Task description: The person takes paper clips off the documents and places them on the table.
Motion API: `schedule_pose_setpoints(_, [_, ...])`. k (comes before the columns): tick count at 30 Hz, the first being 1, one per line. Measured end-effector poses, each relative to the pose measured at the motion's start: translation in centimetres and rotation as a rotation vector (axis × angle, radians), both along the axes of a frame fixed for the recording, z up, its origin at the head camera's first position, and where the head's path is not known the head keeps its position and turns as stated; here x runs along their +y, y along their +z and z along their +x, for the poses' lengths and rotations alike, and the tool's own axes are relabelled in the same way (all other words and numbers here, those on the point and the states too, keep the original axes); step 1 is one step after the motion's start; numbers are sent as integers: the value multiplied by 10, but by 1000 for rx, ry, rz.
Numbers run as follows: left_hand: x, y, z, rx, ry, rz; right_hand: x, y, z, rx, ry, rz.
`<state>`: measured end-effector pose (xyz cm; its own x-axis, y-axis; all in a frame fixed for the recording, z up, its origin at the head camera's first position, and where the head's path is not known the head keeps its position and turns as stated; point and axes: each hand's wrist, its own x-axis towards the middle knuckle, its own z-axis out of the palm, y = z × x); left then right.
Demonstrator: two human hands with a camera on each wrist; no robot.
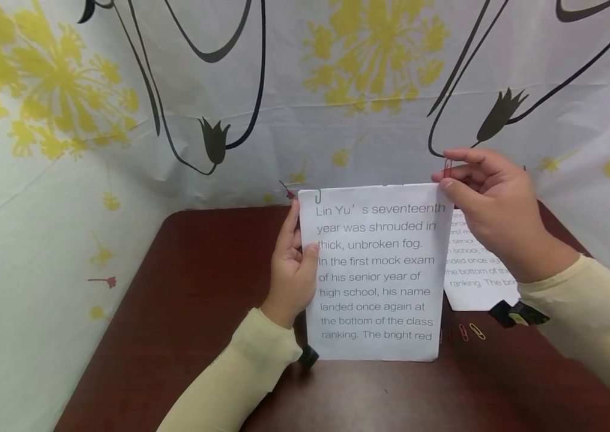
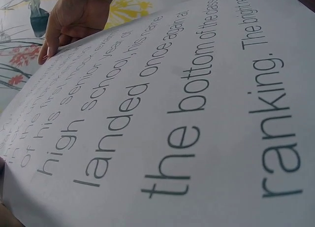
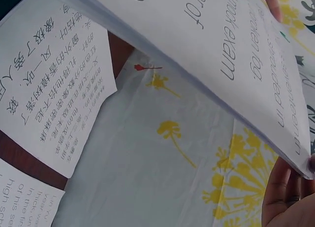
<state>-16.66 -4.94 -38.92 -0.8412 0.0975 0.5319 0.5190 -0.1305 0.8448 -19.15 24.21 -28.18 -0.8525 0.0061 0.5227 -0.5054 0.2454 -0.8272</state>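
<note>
Upright over the table stands a stack of printed paper [image 1: 380,354], its edge several sheets thick in the right wrist view. My left hand [image 1: 291,273] grips the stack by its left edge, thumb in front. A green paper clip [image 1: 318,197] sits on the top edge near the left corner. At the top right corner my right hand [image 1: 499,207] pinches a red paper clip [image 1: 448,168], which stands up above the paper's edge. The right thumb overlaps that corner. In the left wrist view, the right hand [image 2: 81,17] shows at the far edge of the paper.
Behind the stack, to the right, another English printed sheet [image 1: 480,288] lies on the dark brown table [image 1: 202,312]. A sheet with Chinese text [image 3: 54,89] shows in the right wrist view. Loose red [image 1: 463,332] and yellow paper clips [image 1: 477,331] lie right of the stack. A patterned curtain [image 1: 283,90] surrounds the table.
</note>
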Motion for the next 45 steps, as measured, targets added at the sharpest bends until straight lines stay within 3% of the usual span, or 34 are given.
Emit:
schedule_pose_setpoints(3, [0, -1, 0, 8, -2, 5, 4, 1, -1, -15, 13, -18])
schedule_pose_setpoints(10, [0, -2, 0, 15, 6, -2, 21, -4, 3, -34, 142, -226])
schedule_pose_setpoints(16, [0, -2, -1, 24, 7, 12, 42, -19, 13, -15, 184, -227])
schedule_pose_setpoints(22, [0, -1, -2, 23, 2, 13, 66, -37, 25, -43, 196, -71])
schedule_pose_setpoints(32, [-1, -1, -3, 25, 10, 16, 91, -69, 43, -108, -11, 348])
schedule_pose_setpoints(37, [-1, -1, -3, 23, 14, 8, 104, -91, 49, -139, -15, 425])
schedule_pose_setpoints(45, [-2, -2, -4, 29, 20, 2, 120, -120, 52, -228, 49, 479])
